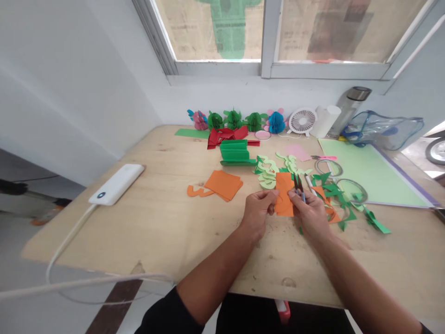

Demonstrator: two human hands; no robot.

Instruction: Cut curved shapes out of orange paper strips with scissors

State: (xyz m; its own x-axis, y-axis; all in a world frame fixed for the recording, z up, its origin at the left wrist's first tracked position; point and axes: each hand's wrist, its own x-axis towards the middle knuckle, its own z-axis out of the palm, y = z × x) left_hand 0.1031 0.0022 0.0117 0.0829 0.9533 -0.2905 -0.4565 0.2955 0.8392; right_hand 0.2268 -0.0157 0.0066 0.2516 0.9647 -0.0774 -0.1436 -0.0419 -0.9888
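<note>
At the upper right of the frame, a see-through plastic pouch with blue edging (392, 127) lies on its side, with blue and yellow items showing at its left end, too unclear to name. Just left of it leans a clear cylindrical bottle with a silver lid (346, 111); whether it holds anything I cannot tell. Right of centre, above the pale wooden table (156, 227), the bare left hand (257, 208) has its thumb and fingers pressed together on the left edge of a rectangular orange paper piece (284, 182). The bare right hand (311, 211) pinches the same piece at its right edge and also keeps a pair of dark-bladed scissors with bluish handles (295, 182) within its fingers, the blades pointing up the frame and slightly apart, beside the paper. Left of the hands lies a stack of orange paper rectangles (225, 183), touching a wavy orange paper cutout (199, 192). Beyond the hands are curly pale green paper cutouts (267, 178), and to the right, dark green paper scraps (335, 191) lie around two thin grey rings (365, 192), near a large pale green sheet (385, 178).
</note>
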